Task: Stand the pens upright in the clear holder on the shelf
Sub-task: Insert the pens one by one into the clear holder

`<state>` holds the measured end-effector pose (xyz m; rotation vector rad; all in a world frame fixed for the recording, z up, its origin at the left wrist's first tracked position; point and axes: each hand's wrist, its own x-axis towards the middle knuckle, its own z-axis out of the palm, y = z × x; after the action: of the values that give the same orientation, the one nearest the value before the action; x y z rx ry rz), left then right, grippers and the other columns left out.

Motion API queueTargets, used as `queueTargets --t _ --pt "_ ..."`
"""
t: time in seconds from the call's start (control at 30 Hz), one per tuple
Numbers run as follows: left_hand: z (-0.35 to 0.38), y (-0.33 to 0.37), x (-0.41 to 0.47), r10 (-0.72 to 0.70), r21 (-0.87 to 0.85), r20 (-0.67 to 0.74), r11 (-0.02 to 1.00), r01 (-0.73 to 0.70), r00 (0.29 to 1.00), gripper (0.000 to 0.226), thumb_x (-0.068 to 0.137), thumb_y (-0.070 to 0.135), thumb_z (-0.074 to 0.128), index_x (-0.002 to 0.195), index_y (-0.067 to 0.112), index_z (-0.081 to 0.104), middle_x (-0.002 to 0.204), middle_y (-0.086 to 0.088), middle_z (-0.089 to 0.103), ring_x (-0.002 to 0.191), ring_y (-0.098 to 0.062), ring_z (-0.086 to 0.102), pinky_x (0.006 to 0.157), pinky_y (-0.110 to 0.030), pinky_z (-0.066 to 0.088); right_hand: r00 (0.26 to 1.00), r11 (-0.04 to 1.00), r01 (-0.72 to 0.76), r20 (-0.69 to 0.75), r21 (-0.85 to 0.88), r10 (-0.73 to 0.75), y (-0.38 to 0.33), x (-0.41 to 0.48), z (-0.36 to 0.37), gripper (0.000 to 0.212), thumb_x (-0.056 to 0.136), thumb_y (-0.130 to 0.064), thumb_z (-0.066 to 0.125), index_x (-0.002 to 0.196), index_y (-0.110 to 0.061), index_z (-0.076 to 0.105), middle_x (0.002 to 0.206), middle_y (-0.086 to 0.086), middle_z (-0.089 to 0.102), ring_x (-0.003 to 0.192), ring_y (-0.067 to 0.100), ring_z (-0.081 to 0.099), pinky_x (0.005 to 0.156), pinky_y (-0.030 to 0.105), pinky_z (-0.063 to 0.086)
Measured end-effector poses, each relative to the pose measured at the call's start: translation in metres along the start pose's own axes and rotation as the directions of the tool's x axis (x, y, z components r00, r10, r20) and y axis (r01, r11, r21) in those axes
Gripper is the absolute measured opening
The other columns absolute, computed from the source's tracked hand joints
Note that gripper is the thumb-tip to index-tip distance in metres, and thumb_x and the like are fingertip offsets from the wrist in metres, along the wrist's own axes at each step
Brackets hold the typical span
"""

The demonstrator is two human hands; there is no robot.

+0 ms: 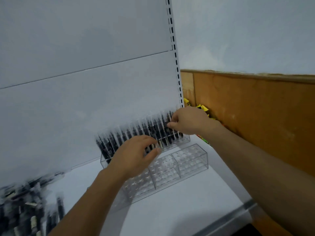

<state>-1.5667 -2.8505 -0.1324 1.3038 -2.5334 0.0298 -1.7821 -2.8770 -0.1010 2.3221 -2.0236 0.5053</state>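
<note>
A clear holder (185,141) stands against the shelf's white back panel, filled with several black pens (136,132) standing upright. In front of it lies a second clear holder (190,160) with round holes, holding no pens. My right hand (189,120) pinches the top of a pen at the right end of the filled row. My left hand (134,155) hovers over the row's middle, fingers loosely curled in front of the pens; I cannot see whether it grips one.
A pile of loose black pens (29,208) lies on the white shelf (179,205) at the lower left. A slotted upright (176,65) ends the shelf; beyond it a wooden panel (255,113) with yellow-green items (202,108) at its foot.
</note>
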Motion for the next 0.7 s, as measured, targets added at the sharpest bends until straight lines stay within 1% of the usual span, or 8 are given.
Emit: queueTargets --t 0.1,0.2,0.3,0.4,0.47,0.57,0.63,0.7 --pt "-0.018 -0.009 -0.022 -0.092 -0.087 -0.102 0.993 0.083 0.991 0.039 0.096 0.049 0.046 0.130 0.035 0.055 0.130 0.017 0.054 0.119 -0.003 0.047 0.102 -0.028 0.039 0.996 0.999 0.038 -0.080 -0.026 -0.040 -0.019 -0.009 -0.008 0.032 0.097 -0.047 0.050 0.092 -0.024 0.070 0.084 -0.002 0.066 0.079 0.019 0.060 0.063 0.027 0.042" --pt "-0.036 -0.037 -0.067 -0.230 -0.146 -0.184 0.968 0.205 0.956 0.032 0.094 0.049 0.048 0.122 0.039 0.059 0.119 0.023 0.057 0.111 0.000 0.050 0.091 -0.023 0.040 0.989 0.989 0.142 -0.053 0.027 -0.141 -0.060 -0.018 -0.008 0.030 0.098 -0.046 0.049 0.093 -0.025 0.070 0.084 -0.006 0.067 0.080 0.017 0.060 0.059 0.023 0.039" --pt "-0.047 -0.073 -0.132 -0.409 -0.186 -0.218 0.909 0.373 0.886 0.023 0.092 0.048 0.050 0.114 0.045 0.058 0.116 0.027 0.055 0.110 0.002 0.051 0.088 -0.022 0.039 0.953 0.945 0.300 -0.008 0.131 -0.302 -0.121 -0.037 0.000 0.029 0.099 -0.044 0.048 0.102 -0.027 0.071 0.092 -0.005 0.071 0.083 0.016 0.062 0.071 0.028 0.050" --pt "-0.049 -0.095 -0.198 -0.555 -0.220 -0.245 0.830 0.512 0.795 0.016 0.092 0.037 0.058 0.103 0.048 0.056 0.111 0.021 0.059 0.100 -0.001 0.055 0.082 -0.018 0.043 0.895 0.864 0.436 -0.019 0.251 -0.446 -0.184 -0.068 0.020 0.026 0.097 -0.042 0.048 0.104 -0.030 0.070 0.099 -0.010 0.071 0.091 0.013 0.062 0.079 0.029 0.050" --pt "-0.045 -0.100 -0.232 -0.602 -0.209 -0.236 0.798 0.565 0.763 0.016 0.092 0.034 0.059 0.106 0.043 0.060 0.109 0.019 0.061 0.098 -0.001 0.057 0.076 -0.013 0.040 0.844 0.807 0.513 0.002 0.292 -0.537 -0.218 -0.091 0.039 0.027 0.098 -0.040 0.045 0.106 -0.029 0.069 0.103 -0.009 0.069 0.096 0.016 0.061 0.084 0.034 0.050" --pt "-0.037 -0.096 -0.263 -0.636 -0.199 -0.232 0.771 0.604 0.736 0.025 0.094 0.040 0.054 0.118 0.041 0.060 0.121 0.028 0.052 0.113 0.004 0.048 0.084 -0.009 0.036 0.789 0.773 0.575 0.067 0.268 -0.610 -0.250 -0.116 0.067 0.029 0.101 -0.038 0.040 0.116 -0.028 0.062 0.115 -0.002 0.062 0.102 0.025 0.059 0.087 0.037 0.047" --pt "-0.030 -0.093 -0.272 -0.616 -0.183 -0.209 0.788 0.588 0.760 0.034 0.095 0.043 0.051 0.128 0.038 0.057 0.131 0.029 0.043 0.120 0.012 0.034 0.090 0.000 0.025 0.794 0.790 0.559 0.113 0.251 -0.598 -0.259 -0.123 0.083 0.031 0.101 -0.040 0.037 0.124 -0.028 0.055 0.124 0.001 0.058 0.108 0.029 0.057 0.090 0.039 0.045" --pt "-0.025 -0.092 -0.275 -0.584 -0.137 -0.194 0.812 0.568 0.788 0.040 0.095 0.046 0.049 0.134 0.035 0.053 0.140 0.026 0.040 0.128 0.011 0.029 0.100 -0.004 0.017 0.808 0.811 0.527 0.146 0.252 -0.571 -0.262 -0.126 0.095 0.036 0.102 -0.043 0.034 0.130 -0.028 0.050 0.130 0.001 0.055 0.113 0.029 0.056 0.091 0.040 0.043"
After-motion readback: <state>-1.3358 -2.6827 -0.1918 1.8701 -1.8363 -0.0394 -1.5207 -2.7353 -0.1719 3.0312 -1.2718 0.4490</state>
